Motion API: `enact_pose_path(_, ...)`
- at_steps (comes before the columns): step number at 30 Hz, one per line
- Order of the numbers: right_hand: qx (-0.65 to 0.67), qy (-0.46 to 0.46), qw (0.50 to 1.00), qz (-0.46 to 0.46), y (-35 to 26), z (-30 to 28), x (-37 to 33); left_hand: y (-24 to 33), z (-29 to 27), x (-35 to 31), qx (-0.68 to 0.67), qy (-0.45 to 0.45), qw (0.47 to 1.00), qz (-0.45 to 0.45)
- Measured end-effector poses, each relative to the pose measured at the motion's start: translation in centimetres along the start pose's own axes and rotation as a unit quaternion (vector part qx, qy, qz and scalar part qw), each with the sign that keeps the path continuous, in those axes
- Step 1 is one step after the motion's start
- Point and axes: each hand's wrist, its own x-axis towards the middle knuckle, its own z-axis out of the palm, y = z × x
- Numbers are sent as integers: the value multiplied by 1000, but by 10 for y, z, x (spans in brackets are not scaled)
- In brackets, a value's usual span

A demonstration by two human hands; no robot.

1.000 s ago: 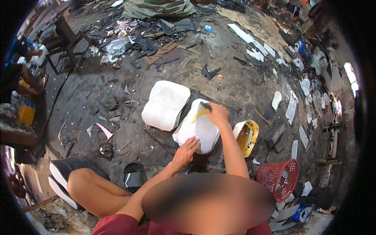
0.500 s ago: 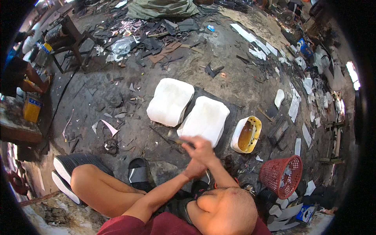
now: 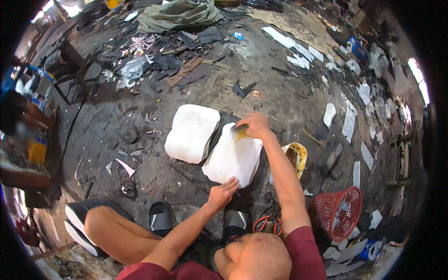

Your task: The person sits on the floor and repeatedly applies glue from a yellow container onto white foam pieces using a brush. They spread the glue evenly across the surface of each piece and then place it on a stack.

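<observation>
Two stacks of white sheets lie side by side on the floor before me: the left stack (image 3: pixel 192 133) and the right stack (image 3: pixel 228 163). My right hand (image 3: pixel 255 125) is closed around a small, dark glue brush (image 3: pixel 240 128), pressed on the far part of the right stack. Yellow-brown wet glue shows under the brush. My left hand (image 3: pixel 223 192) lies with fingers stretched on the near edge of that same stack. Partly behind my right forearm stands a white and yellow tub (image 3: pixel 302 161) with brown liquid inside.
A red mesh basket (image 3: pixel 337 212) stands at the right, near red-handled scissors (image 3: pixel 268 225) by my foot. Dark scraps and a green-grey cloth (image 3: pixel 175 16) lie at the far side. White offcuts (image 3: pixel 289 39) are strewn to the right. Another person (image 3: pixel 32 109) is at the far left.
My hands have parted. The right hand has carried the brush away from me onto the right stack, and the left hand has come down on its near edge. A wet yellowish patch now shows.
</observation>
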Motion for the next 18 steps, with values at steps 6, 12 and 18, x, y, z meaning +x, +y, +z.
enact_pose_path(6,-96,-50,994,32,25,-23,-47,0,-7,4,-90,9,995,-43)
enact_pose_path(12,-15,-83,988,128,10,-6,-133,3,-6,6,-112,39,992,-44)
enact_pose_path(18,132,161,969,135,-31,36,-163,7,-10,4,-88,28,995,-42)
